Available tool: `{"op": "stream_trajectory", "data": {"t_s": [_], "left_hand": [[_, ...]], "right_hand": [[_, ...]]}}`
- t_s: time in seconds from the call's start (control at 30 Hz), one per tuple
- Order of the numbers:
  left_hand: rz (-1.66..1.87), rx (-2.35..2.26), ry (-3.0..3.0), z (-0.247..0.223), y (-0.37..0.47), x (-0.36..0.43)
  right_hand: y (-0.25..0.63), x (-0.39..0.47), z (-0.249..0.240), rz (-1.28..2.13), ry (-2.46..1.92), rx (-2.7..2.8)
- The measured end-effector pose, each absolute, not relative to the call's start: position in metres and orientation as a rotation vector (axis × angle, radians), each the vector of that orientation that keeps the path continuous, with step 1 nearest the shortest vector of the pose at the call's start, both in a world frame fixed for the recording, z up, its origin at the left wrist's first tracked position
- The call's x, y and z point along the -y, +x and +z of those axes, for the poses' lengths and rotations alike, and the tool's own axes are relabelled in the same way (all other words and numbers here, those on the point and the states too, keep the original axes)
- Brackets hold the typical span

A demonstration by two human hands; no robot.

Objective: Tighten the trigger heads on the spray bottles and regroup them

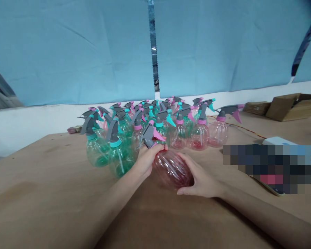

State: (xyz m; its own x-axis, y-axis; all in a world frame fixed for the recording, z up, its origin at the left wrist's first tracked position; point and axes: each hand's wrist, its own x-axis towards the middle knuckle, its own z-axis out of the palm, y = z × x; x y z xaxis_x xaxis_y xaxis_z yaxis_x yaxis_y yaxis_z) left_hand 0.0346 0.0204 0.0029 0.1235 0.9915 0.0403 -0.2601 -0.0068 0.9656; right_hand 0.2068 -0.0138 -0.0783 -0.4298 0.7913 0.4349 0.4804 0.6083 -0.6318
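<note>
A pink see-through spray bottle with a grey head and pink trigger is tilted between my two hands, its head toward the upper left. My left hand is closed around its neck, just below the trigger. Around the rounded base curls my right hand, fingers behind and thumb below. Close to my left hand stands a green spray bottle with a turquoise collar. Another green spray bottle is left of it. Beyond the hands, a pink spray bottle stands upright.
Several more green and pink spray bottles crowd the back of the wooden table. An open cardboard box sits at the back right. A white power strip and a pixelated, blurred-out item lie at the right. Blue sheeting covers the wall.
</note>
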Motion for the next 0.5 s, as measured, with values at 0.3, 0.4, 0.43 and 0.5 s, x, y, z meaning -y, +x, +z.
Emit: {"op": "stream_trajectory", "data": {"t_s": [0.3, 0.4, 0.43, 0.5], "left_hand": [[1.286, -0.908, 1.092, 0.0004, 0.0362, -0.0217], [1.27, -0.891, 1.113, -0.0007, 0.0352, -0.0234], [1.274, -0.889, 1.118, -0.0011, 0.0349, -0.0238], [1.283, -0.889, 1.131, -0.0019, 0.0345, -0.0243]], "right_hand": [[0.2064, 0.0139, -0.0783, 0.548, -0.998, 2.114], [0.2067, 0.0135, -0.0791, 0.546, -1.003, 2.112], [0.2068, 0.0135, -0.0791, 0.546, -1.002, 2.114], [0.2068, 0.0137, -0.0787, 0.549, -0.996, 2.117]]}}
